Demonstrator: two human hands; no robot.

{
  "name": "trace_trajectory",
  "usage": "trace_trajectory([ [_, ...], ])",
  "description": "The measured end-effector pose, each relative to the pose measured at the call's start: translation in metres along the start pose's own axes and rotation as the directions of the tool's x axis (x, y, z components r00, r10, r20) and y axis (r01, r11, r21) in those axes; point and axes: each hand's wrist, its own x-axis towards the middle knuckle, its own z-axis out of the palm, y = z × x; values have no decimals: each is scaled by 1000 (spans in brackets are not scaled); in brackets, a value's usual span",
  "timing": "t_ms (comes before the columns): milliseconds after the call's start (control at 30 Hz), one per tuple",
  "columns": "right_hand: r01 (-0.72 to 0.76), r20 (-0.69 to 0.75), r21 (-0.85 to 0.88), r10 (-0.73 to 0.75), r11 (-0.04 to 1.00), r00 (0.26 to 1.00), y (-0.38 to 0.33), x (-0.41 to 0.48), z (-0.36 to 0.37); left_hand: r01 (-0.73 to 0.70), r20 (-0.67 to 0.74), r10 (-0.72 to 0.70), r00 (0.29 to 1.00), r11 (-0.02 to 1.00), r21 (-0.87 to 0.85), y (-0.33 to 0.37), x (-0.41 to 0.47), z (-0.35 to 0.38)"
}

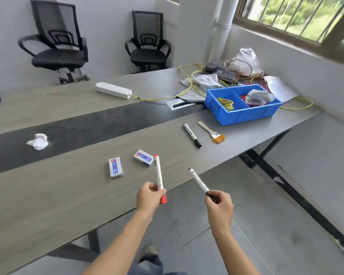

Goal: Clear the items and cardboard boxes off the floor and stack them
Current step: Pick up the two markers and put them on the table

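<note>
My left hand grips a white marker with red ends, held nearly upright above the near edge of the grey table. My right hand grips a white marker with black ends by its cap, tip pointing up and left, just off the table edge. Two small white and blue boxes lie on the table ahead of my left hand. A third marker, black-capped, lies further right beside a small paintbrush.
A blue bin holding wires and a plastic bag stands at the table's right end, with tangled cables and bags behind it. A white power strip and crumpled tissue lie on the table. Two black office chairs stand beyond. Grey floor lies below.
</note>
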Motion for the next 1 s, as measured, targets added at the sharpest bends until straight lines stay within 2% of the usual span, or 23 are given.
trace_trajectory([
  [233,-22,8,-50,22,999,1000,-13,57,42,35,8,-38,999,980,194,30,64,31],
  [433,37,106,-219,-14,975,994,-20,125,81,45,6,-55,998,860,508,58,104,67],
  [500,76,188,-380,-4,922,982,-21,145,93,56,-2,-67,998,813,580,65,117,78],
  [567,186,277,-584,-22,790,961,-23,166,99,74,-18,-81,997,773,630,71,130,89],
  [633,316,372,-688,-56,653,926,-28,187,104,98,-41,-94,995,759,644,80,139,97],
  [700,390,432,-722,-67,572,899,-32,205,110,116,-64,-98,993,759,641,87,146,108],
  [867,530,550,-697,-114,484,827,-36,230,114,132,-114,-79,990,791,598,96,156,134],
  [1000,618,631,-616,-162,489,758,-35,246,109,114,-144,-40,989,822,559,92,157,146],
])
